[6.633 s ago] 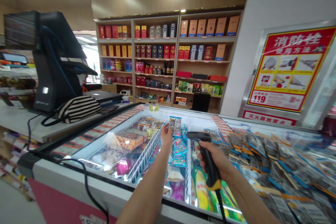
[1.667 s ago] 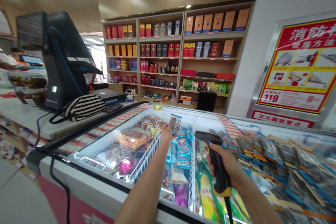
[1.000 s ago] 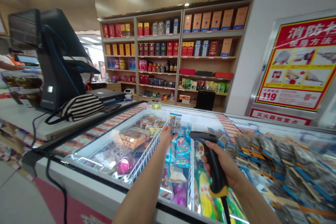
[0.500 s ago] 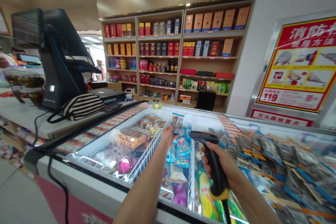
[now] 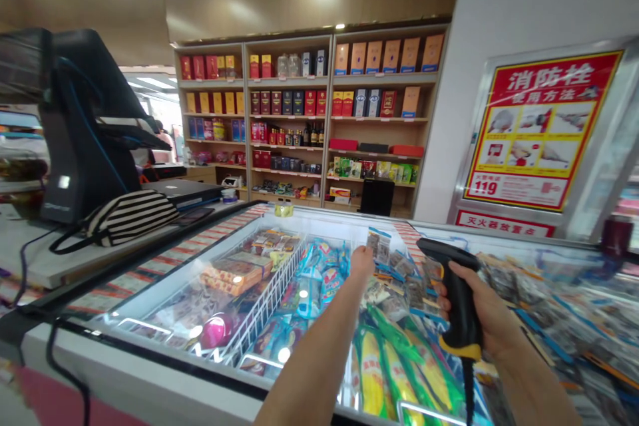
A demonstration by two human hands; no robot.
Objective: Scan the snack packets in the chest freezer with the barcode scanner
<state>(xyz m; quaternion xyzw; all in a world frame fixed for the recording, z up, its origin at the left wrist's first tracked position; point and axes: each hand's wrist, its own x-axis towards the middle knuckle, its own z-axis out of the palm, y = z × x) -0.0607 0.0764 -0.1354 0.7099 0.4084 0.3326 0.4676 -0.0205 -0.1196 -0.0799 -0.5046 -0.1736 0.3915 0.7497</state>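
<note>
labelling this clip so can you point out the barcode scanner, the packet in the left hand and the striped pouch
Barcode scanner [image 5: 462,309], head view: on its black handle.
Packet [image 5: 381,248], head view: on its middle, below the blue top edge.
Striped pouch [image 5: 132,217], head view: on the middle of its striped side.

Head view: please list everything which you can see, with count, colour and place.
Held packet: 1, grey, blue, left hand
Scanner: 1, black, yellow, right hand
Freezer: 1, white, front
Packs: many, blue, freezer middle
Bags: several, yellow, green, freezer front
Packet pile: 1, grey, blue, orange, right
Pouch: 1, black and white, left counter
Till: 1, black, left counter
Shelves: 1 unit, wooden, back
Boxes: many, red, yellow, blue, shelves
Poster: 1, red, yellow, at right
Left hand: 1, gripping packet
Right hand: 1, around scanner
</note>
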